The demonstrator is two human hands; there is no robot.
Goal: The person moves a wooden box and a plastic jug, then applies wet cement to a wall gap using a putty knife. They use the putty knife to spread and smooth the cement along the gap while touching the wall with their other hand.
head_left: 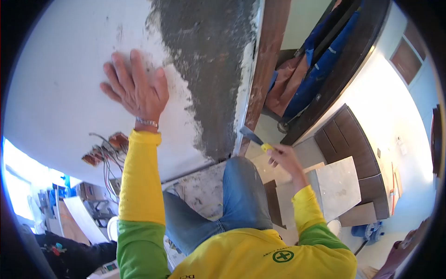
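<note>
My left hand lies flat against the white wall, fingers spread and holding nothing. To its right runs a rough dark grey patch with ragged edges where the white coat ends. In my right hand is a putty knife, gripped by its yellow handle. The blade points up and left, its tip right at the lower edge of the brown door frame, beside a thin white strip along the grey patch.
Loose wires hang from broken openings in the wall below my left hand. A pale slab is at my right, near dark brown drawers. Through the doorway stands a blue and brown covered bundle. White smears mark the floor.
</note>
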